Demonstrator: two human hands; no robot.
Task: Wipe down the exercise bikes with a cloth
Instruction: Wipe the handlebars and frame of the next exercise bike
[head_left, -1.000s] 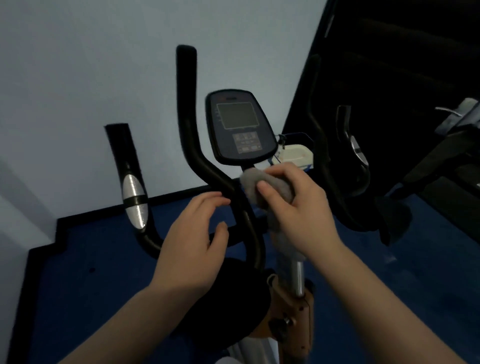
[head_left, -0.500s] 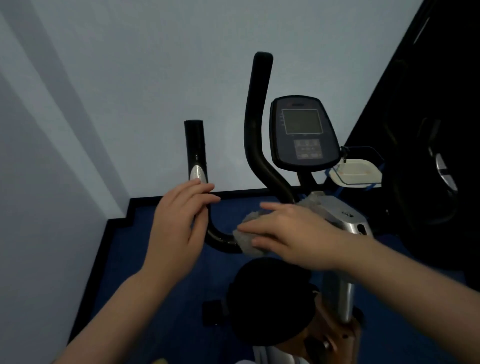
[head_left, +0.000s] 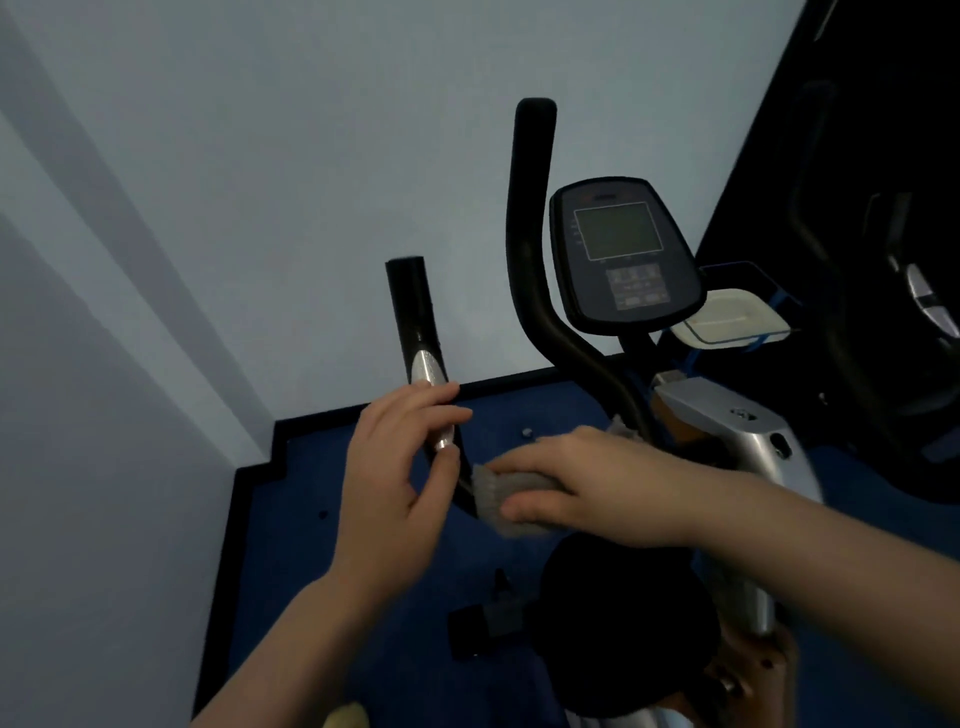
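Grey cloth (head_left: 511, 493) under right hand (head_left: 587, 486) wraps handlebar (head_left: 415, 322).

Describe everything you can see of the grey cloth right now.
The grey cloth looks soft and fuzzy, bunched into a thick wad. It sits low on the bike's left handlebar, at the black curved part below the silver sensor band, seemingly wrapped against the bar. The right hand grips it, fingers over the top and thumb beneath, hiding most of it; only its left end shows. The left hand is close beside it on the bar but does not appear to touch the cloth.
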